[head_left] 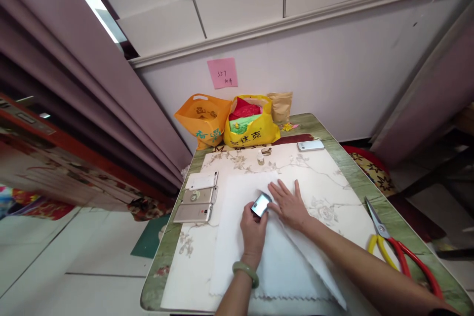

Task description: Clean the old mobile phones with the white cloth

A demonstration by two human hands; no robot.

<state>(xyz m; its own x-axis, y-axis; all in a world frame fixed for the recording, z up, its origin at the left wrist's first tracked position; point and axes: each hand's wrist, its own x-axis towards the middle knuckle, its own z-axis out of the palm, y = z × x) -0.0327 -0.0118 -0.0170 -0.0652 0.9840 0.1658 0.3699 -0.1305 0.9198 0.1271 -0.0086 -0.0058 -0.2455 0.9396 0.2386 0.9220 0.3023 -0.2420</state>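
My left hand [253, 229], with a green bangle at the wrist, is closed around a small shiny rectangular object [261, 204] that looks like a phone or a mirror. It holds this just above a white sheet of paper [240, 252] folded into a diagonal flap. My right hand [291, 204] lies flat with fingers spread on the white sheet, right beside the held object. Under the sheet lies a larger flower-patterned paper [326, 187] covering the green table [355, 177].
Three phones [198, 196] lie in a stack-like row at the table's left edge and another phone [310, 145] at the far side. Red-and-yellow-handled scissors [392, 244] lie at the right. Orange and yellow bags [252, 131] and a brown pouch stand against the wall.
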